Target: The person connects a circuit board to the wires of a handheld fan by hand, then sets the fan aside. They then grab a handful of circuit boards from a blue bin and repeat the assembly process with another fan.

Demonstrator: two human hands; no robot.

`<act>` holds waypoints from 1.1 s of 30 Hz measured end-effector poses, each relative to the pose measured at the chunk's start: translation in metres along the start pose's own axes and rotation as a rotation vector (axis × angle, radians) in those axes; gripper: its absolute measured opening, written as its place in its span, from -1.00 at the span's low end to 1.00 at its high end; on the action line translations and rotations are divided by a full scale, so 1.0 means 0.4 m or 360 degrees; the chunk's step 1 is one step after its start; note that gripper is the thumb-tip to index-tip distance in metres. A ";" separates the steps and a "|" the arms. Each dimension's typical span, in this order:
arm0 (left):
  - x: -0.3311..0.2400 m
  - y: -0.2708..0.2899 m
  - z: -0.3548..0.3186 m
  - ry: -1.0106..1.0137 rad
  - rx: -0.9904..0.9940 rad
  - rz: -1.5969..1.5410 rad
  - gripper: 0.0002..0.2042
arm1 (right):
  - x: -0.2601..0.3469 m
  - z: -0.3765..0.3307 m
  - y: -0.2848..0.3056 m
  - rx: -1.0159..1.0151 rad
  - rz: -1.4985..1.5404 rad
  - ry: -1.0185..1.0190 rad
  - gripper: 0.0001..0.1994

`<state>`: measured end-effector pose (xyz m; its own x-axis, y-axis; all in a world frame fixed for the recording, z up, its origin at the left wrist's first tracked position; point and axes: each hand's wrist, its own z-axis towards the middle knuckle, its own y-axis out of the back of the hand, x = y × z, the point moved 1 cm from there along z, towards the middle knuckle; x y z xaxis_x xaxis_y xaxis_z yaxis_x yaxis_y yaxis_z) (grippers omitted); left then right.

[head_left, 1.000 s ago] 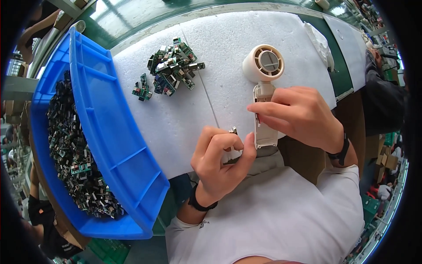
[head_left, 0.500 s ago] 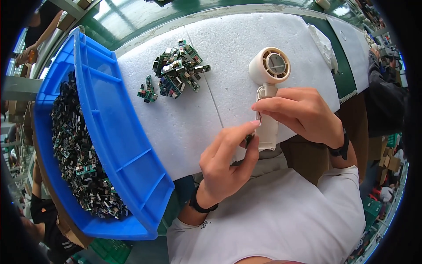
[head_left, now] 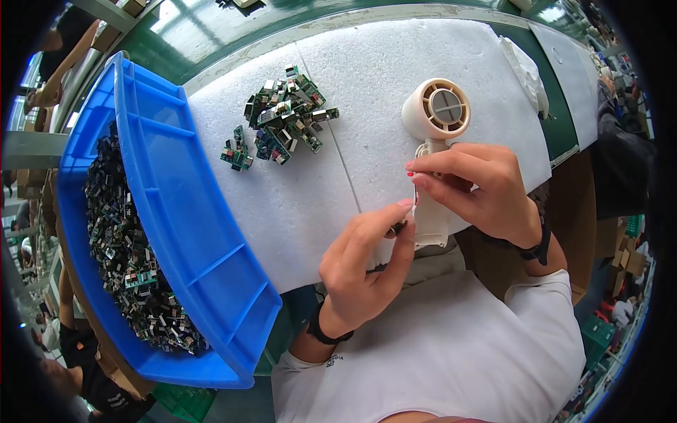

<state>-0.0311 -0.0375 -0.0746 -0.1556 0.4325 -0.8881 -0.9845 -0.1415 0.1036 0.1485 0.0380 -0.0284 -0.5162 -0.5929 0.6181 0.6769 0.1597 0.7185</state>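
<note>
A cream handheld fan lies on the white foam sheet, its round slotted head [head_left: 426, 113] away from me and its open handle shell [head_left: 431, 229] toward me. My left hand [head_left: 363, 264] pinches a small dark circuit board [head_left: 395, 229] beside the shell's left edge, partly hidden by the fingers. Over the handle's upper part, my right hand [head_left: 490, 187] has thumb and forefinger closed on a thin wire [head_left: 415, 192]. A red spot shows at those fingertips. The wire runs down toward my left fingertips; whether it joins the board I cannot tell.
A heap of green circuit boards [head_left: 289, 116] lies on the foam sheet [head_left: 374, 63], left of the fan. Further left stands a blue bin [head_left: 190, 211] filled with many more boards [head_left: 134, 261]. A crumpled white bag [head_left: 523, 74] lies at the far right. Other people work nearby.
My right fingertips now show a red spot where they grip the wire. The wire stretches more visibly between my hands. The fan appears slightly further right and nearer.
</note>
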 end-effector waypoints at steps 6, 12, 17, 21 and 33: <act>0.012 -0.009 -0.009 0.0229 -0.0157 -0.0140 -0.67 | 0.000 0.000 0.008 0.0078 -0.0021 -0.0016 -0.81; 0.014 -0.006 0.004 0.0140 -0.0109 -0.0021 -0.67 | -0.003 -0.006 0.001 0.0022 0.0029 -0.0034 -0.84; 0.010 -0.002 0.009 0.0069 -0.0003 0.0051 -0.67 | -0.009 -0.011 -0.002 -0.0020 0.0015 0.0013 -0.87; 0.010 -0.004 0.014 0.0073 0.0074 0.0054 -0.67 | -0.003 -0.019 0.013 0.0019 0.0079 0.0060 -0.88; 0.015 -0.041 0.017 0.0194 -0.0077 -0.0121 -0.65 | -0.010 -0.023 0.021 0.0003 0.0110 0.0090 -0.85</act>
<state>-0.0166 -0.0267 -0.0785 -0.0667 0.3326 -0.9407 -0.9876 -0.1565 0.0147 0.1610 0.0346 -0.0275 -0.4377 -0.6241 0.6473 0.7090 0.2032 0.6753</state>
